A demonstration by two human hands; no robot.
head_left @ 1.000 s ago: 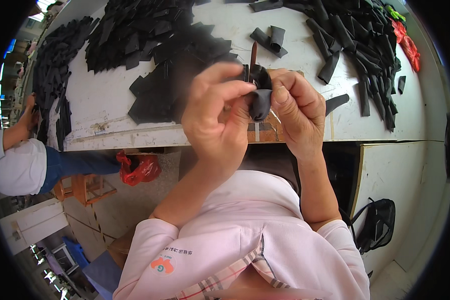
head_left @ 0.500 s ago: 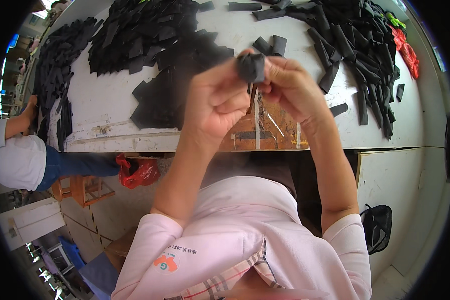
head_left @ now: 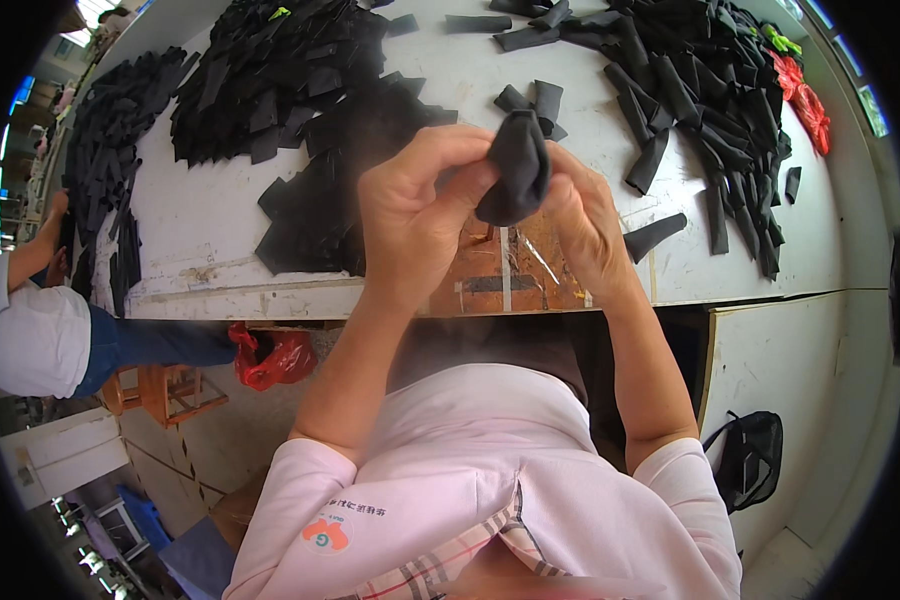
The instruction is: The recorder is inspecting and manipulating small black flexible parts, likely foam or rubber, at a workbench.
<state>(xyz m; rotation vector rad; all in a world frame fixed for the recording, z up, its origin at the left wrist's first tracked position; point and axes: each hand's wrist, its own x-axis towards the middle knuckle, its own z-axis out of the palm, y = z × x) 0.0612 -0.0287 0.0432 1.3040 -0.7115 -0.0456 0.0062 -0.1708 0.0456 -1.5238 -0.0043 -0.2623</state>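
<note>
Head cam looking down: both hands are up over the white worktable, pinching one small black fabric piece between them. Left hand has fingers curled onto its left side, right hand grips the right side. More black fabric strips are piled beyond the right hand, and flat black cut pieces lie just left of the left one.

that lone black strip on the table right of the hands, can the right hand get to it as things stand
Probably not at once: the right hand and left hand both grip a black fabric piece. The black strip lies beside it on the white table, nothing between.
</note>
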